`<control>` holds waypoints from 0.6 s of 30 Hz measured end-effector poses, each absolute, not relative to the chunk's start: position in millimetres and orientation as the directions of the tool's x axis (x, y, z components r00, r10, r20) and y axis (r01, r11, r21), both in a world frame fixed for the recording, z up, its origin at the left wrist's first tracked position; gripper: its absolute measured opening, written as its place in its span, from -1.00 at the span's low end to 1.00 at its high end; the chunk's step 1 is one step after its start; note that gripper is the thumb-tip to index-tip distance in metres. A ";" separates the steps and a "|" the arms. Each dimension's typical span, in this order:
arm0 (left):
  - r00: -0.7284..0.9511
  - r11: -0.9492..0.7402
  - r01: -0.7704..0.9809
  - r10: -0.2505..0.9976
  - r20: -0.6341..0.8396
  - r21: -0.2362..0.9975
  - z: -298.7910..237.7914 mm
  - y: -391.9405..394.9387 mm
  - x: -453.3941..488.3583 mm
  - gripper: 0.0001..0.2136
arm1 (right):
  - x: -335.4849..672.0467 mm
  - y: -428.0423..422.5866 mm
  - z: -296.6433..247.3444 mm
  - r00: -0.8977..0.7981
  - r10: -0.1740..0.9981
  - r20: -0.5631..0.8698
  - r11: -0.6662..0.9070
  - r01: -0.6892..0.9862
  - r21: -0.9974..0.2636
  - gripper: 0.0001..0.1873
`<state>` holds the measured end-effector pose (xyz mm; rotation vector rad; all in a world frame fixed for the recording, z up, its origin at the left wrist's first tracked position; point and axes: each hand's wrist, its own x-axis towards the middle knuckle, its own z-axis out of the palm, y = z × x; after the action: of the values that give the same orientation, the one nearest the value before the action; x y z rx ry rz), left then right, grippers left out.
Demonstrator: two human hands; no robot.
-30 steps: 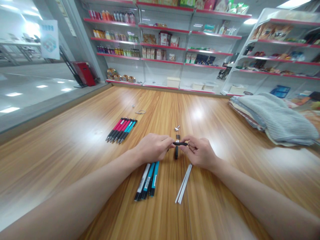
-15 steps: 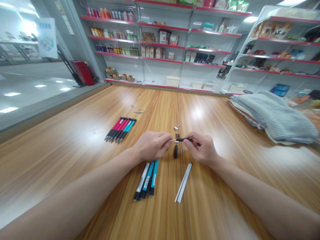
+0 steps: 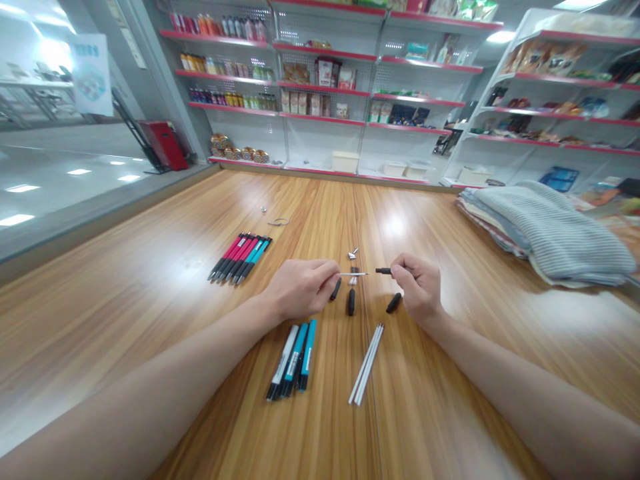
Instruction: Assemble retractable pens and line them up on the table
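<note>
My left hand (image 3: pixel 300 288) is closed on a thin white pen refill (image 3: pixel 353 274) that points right, with a black pen piece (image 3: pixel 335 289) poking out under its fingers. My right hand (image 3: pixel 418 288) is closed on a black pen barrel (image 3: pixel 384 271), whose other end (image 3: pixel 393 303) shows below the hand. The refill tip and the barrel end are a short gap apart. Between the hands a black cap (image 3: pixel 351 302) lies on the wooden table (image 3: pixel 150 287). Two white refills (image 3: pixel 367 363) lie just below, near my right wrist.
Several blue and white pens (image 3: pixel 294 360) lie near my left forearm. A row of red and blue pens (image 3: pixel 241 258) sits farther left. Small metal parts (image 3: pixel 353 254) and a ring (image 3: pixel 280 222) lie beyond. Folded cloths (image 3: pixel 543 230) are stacked at right. Store shelves (image 3: pixel 320 87) stand behind.
My hands have drawn apart. The white refill has come out of the black barrel: the left hand keeps the refill, the right hand has carried the barrel to the right.
</note>
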<state>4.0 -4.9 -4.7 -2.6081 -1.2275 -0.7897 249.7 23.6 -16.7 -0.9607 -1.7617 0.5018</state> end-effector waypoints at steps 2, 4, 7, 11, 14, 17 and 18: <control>0.499 -0.624 0.777 0.692 0.521 0.083 -5.5 -4.1 3.9 -0.79 | 248.2 24.7 -16.3 -0.121 0.817 0.564 0.558 0.413 -0.720 -0.70; 0.471 -0.589 0.804 0.716 0.516 0.085 -5.9 -3.4 4.0 -0.77 | 245.5 25.5 -15.8 -0.106 0.837 0.536 0.519 0.463 -0.719 -0.69; 0.433 -0.542 0.836 0.750 0.500 0.088 -5.8 -2.7 4.3 -0.75 | 241.1 27.7 -16.0 -0.095 0.883 0.461 0.449 0.460 -0.766 -0.69; 0.414 -0.516 0.851 0.772 0.482 0.095 -4.7 -2.9 4.5 -0.74 | 243.1 36.2 -15.7 -0.090 0.966 0.241 0.239 -0.039 -0.970 -0.79; 0.414 -0.515 0.852 0.776 0.476 0.098 -3.9 -3.3 4.7 -0.74 | 251.1 44.0 -11.9 -0.186 0.974 0.132 0.053 -0.377 -0.925 -0.87; 0.410 -0.509 0.856 0.779 0.474 0.096 -3.0 -3.8 5.1 -0.74 | 255.5 48.9 -8.6 -0.238 0.965 0.106 -0.021 -0.477 -0.879 -0.86; 0.409 -0.506 0.857 0.780 0.473 0.094 -2.6 -4.1 5.3 -0.74 | 254.9 49.8 -8.8 -0.239 0.966 0.096 -0.027 -0.463 -0.886 -0.83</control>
<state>5.3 -4.1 -2.6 -2.4966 -1.4642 -0.7021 254.9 49.8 -8.8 -0.6849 -1.0325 1.5554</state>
